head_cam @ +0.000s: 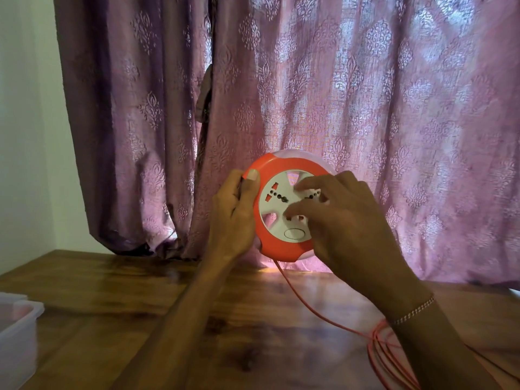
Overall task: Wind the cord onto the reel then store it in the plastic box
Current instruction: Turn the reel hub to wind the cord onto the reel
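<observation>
An orange round cord reel (pixel 277 243) with a white socket face is held upright above the table, in front of the curtain. My left hand (pixel 235 212) grips its left rim, thumb over the front edge. My right hand (pixel 337 209) lies across the white face, its fingertips curled onto the hub. A red cord (pixel 315 311) hangs from the reel's bottom and runs down to loose loops on the table at the lower right, partly hidden by my right forearm. The clear plastic box (pixel 17 330) sits at the left edge, only partly in view.
A wooden table (pixel 157 299) fills the lower half of the view. A purple patterned curtain (pixel 309 94) hangs right behind it, touching the far edge. A pale wall is at the left.
</observation>
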Demonstrator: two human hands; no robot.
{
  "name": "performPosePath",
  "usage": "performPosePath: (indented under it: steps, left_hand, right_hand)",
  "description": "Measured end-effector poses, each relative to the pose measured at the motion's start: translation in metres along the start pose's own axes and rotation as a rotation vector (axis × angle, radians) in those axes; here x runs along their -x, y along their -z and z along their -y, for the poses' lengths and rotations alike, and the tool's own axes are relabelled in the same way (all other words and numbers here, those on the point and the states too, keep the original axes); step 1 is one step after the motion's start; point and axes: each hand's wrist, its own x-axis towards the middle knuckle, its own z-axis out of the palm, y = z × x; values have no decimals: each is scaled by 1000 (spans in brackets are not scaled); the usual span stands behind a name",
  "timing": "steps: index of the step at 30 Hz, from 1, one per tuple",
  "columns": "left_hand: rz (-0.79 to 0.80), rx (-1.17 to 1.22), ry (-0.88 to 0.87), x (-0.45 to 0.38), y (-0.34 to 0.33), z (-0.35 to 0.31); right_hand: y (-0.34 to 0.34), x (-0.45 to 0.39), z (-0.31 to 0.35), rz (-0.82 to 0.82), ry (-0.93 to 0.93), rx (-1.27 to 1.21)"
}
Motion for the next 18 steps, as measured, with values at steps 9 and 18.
performPosePath:
  steps: [9, 18]
  left_hand:
    - [6, 13, -5, 0, -1, 0]
    - [5, 24, -25, 1, -2, 0]
  right_hand:
    - [1, -1, 5, 142, -22, 127]
    - [-2, 1, 11, 81, -238, 152]
